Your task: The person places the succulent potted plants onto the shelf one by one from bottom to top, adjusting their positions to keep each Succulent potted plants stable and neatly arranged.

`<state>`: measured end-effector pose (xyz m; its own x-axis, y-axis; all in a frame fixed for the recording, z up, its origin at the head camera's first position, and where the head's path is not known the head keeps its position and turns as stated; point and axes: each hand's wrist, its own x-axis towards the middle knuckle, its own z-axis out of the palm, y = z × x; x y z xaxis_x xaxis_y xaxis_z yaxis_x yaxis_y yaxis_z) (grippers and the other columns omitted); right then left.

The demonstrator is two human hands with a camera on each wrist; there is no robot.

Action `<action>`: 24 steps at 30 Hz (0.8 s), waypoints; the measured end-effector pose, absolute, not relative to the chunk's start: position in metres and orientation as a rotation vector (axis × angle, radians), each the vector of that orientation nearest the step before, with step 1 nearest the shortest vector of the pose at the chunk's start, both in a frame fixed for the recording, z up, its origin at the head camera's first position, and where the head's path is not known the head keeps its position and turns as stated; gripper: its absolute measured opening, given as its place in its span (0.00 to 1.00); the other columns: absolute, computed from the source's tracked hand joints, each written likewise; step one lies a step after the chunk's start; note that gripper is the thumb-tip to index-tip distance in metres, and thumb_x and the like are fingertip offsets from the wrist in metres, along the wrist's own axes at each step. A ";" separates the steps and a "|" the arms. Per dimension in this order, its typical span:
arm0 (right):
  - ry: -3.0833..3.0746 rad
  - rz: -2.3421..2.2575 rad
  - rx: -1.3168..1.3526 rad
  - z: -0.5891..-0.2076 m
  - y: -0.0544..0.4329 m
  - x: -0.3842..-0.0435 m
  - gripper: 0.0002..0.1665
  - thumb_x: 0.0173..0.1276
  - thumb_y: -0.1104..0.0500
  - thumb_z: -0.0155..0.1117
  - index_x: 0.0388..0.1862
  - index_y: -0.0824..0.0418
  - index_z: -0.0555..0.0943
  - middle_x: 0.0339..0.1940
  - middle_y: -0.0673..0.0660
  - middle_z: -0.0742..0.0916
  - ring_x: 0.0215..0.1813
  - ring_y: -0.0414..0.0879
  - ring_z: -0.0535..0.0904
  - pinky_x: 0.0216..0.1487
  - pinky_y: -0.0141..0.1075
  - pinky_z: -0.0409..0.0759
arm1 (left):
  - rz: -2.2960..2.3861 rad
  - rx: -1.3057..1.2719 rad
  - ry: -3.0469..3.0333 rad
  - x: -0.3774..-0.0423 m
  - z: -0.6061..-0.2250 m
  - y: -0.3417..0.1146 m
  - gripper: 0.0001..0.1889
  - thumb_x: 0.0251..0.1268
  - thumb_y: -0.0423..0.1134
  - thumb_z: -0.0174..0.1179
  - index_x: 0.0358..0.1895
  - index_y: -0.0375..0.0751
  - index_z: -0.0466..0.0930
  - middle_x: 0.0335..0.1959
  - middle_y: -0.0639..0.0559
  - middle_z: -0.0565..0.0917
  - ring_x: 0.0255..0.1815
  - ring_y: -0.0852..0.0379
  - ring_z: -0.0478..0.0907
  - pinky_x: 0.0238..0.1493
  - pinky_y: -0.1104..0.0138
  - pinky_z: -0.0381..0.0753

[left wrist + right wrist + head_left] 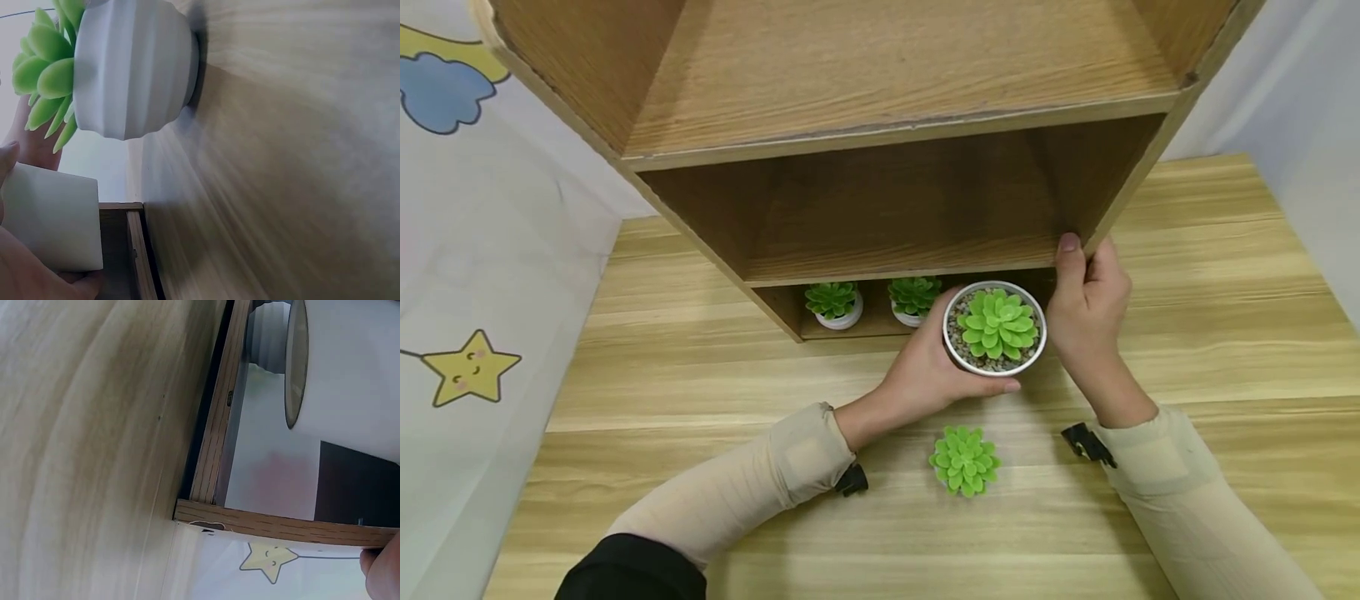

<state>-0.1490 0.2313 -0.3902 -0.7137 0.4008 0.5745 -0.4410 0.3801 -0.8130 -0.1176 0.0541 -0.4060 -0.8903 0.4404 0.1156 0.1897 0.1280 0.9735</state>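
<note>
The left hand [925, 375] and right hand [1090, 312] are bare, the left sleeve [715, 492] is thin, creased beige fabric meeting black cloth [632, 571] higher up, the right sleeve [1210, 517] is matching beige, and each beige wrist band [811, 448] carries a small, angular black fitting [1088, 444] on its underside.
</note>
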 end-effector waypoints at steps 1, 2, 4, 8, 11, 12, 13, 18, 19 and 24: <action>-1.892 1.418 0.031 -0.392 0.233 -0.150 0.18 0.74 0.61 0.51 0.30 0.77 0.73 0.23 0.45 0.73 0.29 0.38 0.68 0.32 0.28 0.63 | 1.845 0.623 2.198 -0.118 -0.406 0.055 0.55 0.36 0.36 0.84 0.71 0.46 0.59 0.62 0.54 0.71 0.61 0.60 0.70 0.65 0.67 0.67; -1.896 1.413 0.034 -0.394 0.234 -0.150 0.18 0.74 0.61 0.51 0.30 0.76 0.74 0.23 0.45 0.73 0.29 0.38 0.68 0.32 0.28 0.64 | 1.839 0.616 2.199 -0.119 -0.406 0.055 0.55 0.36 0.36 0.84 0.71 0.47 0.59 0.62 0.54 0.71 0.61 0.60 0.70 0.65 0.67 0.67; -1.900 1.416 0.037 -0.395 0.234 -0.151 0.18 0.74 0.60 0.52 0.30 0.76 0.75 0.23 0.46 0.74 0.30 0.39 0.70 0.33 0.28 0.65 | 1.836 0.602 2.203 -0.121 -0.411 0.055 0.55 0.35 0.38 0.84 0.71 0.49 0.58 0.62 0.56 0.71 0.61 0.61 0.70 0.64 0.67 0.68; -1.899 1.419 0.056 -0.394 0.235 -0.150 0.18 0.74 0.60 0.52 0.30 0.75 0.75 0.23 0.47 0.75 0.31 0.40 0.71 0.33 0.29 0.66 | 1.835 0.587 2.214 -0.122 -0.413 0.054 0.55 0.36 0.39 0.84 0.71 0.49 0.59 0.62 0.57 0.71 0.61 0.61 0.70 0.64 0.66 0.68; -1.890 1.418 0.055 -0.393 0.236 -0.150 0.18 0.74 0.60 0.52 0.30 0.74 0.75 0.23 0.46 0.74 0.30 0.40 0.70 0.32 0.29 0.65 | 1.824 0.594 2.216 -0.123 -0.413 0.055 0.55 0.36 0.40 0.84 0.71 0.49 0.59 0.62 0.56 0.71 0.61 0.61 0.70 0.64 0.67 0.68; -1.890 1.417 0.054 -0.393 0.236 -0.150 0.18 0.74 0.60 0.52 0.30 0.74 0.75 0.22 0.46 0.74 0.30 0.40 0.70 0.32 0.29 0.65 | 1.822 0.597 2.217 -0.123 -0.413 0.055 0.55 0.36 0.40 0.84 0.71 0.49 0.59 0.62 0.56 0.71 0.61 0.61 0.70 0.64 0.67 0.69; -1.888 1.419 0.055 -0.393 0.236 -0.150 0.18 0.74 0.60 0.52 0.30 0.75 0.75 0.22 0.46 0.74 0.30 0.40 0.70 0.32 0.29 0.65 | 1.819 0.596 2.218 -0.123 -0.413 0.055 0.55 0.35 0.40 0.84 0.71 0.50 0.59 0.62 0.56 0.71 0.61 0.61 0.70 0.64 0.67 0.69; -1.893 1.413 0.041 -0.394 0.235 -0.151 0.18 0.73 0.61 0.52 0.29 0.75 0.75 0.22 0.46 0.74 0.29 0.39 0.69 0.32 0.28 0.64 | 1.816 0.587 2.232 -0.124 -0.414 0.057 0.55 0.35 0.40 0.84 0.71 0.49 0.59 0.61 0.55 0.71 0.60 0.60 0.71 0.64 0.68 0.68; -1.894 1.412 0.040 -0.395 0.235 -0.152 0.18 0.73 0.61 0.52 0.29 0.75 0.75 0.22 0.46 0.74 0.29 0.39 0.69 0.32 0.28 0.64 | 1.816 0.588 2.234 -0.124 -0.415 0.057 0.55 0.35 0.40 0.84 0.70 0.49 0.59 0.61 0.55 0.71 0.60 0.60 0.71 0.64 0.68 0.68; -1.892 1.411 0.045 -0.394 0.234 -0.151 0.17 0.73 0.63 0.51 0.29 0.76 0.74 0.22 0.46 0.73 0.29 0.38 0.68 0.32 0.28 0.64 | 1.801 0.592 2.259 -0.124 -0.416 0.059 0.54 0.36 0.42 0.84 0.71 0.49 0.59 0.62 0.56 0.71 0.61 0.61 0.70 0.64 0.69 0.68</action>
